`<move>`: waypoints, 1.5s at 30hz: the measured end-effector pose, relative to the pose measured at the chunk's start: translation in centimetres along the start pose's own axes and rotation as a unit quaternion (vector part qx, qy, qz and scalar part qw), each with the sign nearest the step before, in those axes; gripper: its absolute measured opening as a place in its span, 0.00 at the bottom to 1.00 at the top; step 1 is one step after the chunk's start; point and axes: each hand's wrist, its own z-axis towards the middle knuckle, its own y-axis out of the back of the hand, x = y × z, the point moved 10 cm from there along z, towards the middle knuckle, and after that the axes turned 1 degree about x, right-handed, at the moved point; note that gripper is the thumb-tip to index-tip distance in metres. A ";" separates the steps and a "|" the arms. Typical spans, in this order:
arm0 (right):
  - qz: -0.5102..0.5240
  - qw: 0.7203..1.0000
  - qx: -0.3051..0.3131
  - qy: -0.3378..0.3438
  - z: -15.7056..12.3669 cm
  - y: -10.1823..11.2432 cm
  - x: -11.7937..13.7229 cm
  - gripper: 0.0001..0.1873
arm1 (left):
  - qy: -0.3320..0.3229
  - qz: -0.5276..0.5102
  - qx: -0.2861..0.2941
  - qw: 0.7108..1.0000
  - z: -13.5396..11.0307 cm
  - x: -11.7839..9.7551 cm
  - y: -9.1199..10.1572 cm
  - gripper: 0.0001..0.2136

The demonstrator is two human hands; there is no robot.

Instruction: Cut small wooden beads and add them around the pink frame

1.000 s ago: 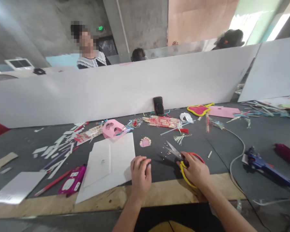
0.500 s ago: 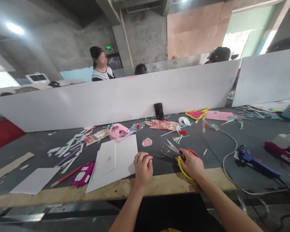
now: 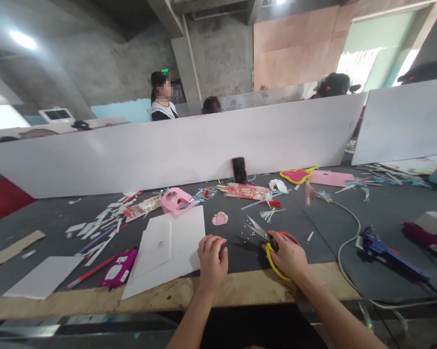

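Observation:
My right hand (image 3: 287,254) grips a pair of scissors (image 3: 258,228) with red and yellow handles, its blades lying slightly apart and pointing to the upper left over the dark tabletop. Small pale beads (image 3: 248,234) are scattered beside the blade tips. My left hand (image 3: 211,257) rests at the right edge of a stack of white sheets (image 3: 189,242), fingers loosely bent and thumb apart, with nothing visible in it. Beyond the left hand lies a small pink piece edged with pale beads (image 3: 220,218).
A hot glue gun (image 3: 389,252) and its cable lie to the right. At the left are a purple packet (image 3: 119,268), white strips and a white card (image 3: 43,276). A phone (image 3: 239,169) leans on the white partition (image 3: 167,148), behind bundled sticks (image 3: 243,191). People are beyond the partition.
My view has shifted slightly. My left hand has moved a little closer to me, its fingers slightly more spread from the thumb. The right hand keeps its hold on the scissors.

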 end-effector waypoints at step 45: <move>0.134 0.977 0.134 0.100 4.5 -2.5 4.3 0.22 | 0.077 -0.211 0.021 0.974 7.7 0.1 -4.6 0.04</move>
